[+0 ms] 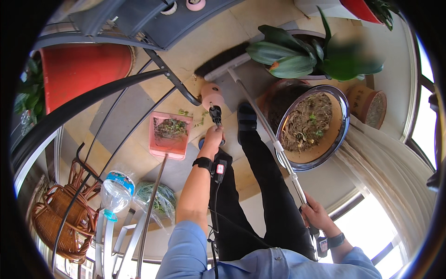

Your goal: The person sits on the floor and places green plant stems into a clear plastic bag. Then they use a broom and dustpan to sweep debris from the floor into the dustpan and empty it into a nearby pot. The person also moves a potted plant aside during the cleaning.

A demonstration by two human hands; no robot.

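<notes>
My right hand [317,213] is wrapped round the silver pole [267,125] of a wide broom. The broom head [227,65], grey with black bristles, rests on the tiled floor beyond my feet. My left hand [213,138] is closed round a small black and grey object [215,115], whose kind I cannot make out. Just past it is a rounded pink object [212,95], and I cannot tell whether the two touch. To the left, a pink dustpan [185,142] with a long metal handle [152,209] holds dry plant debris [170,128]. Green scraps [200,119] lie beside it.
A large soil-filled pot [346,118] and a broad-leaved plant [283,56] stand at right. A black curved metal frame [93,102] and red pot [86,69] are at left. Nearer are a plastic bottle [117,193], a bag of greens [158,200] and a wicker chair [62,218].
</notes>
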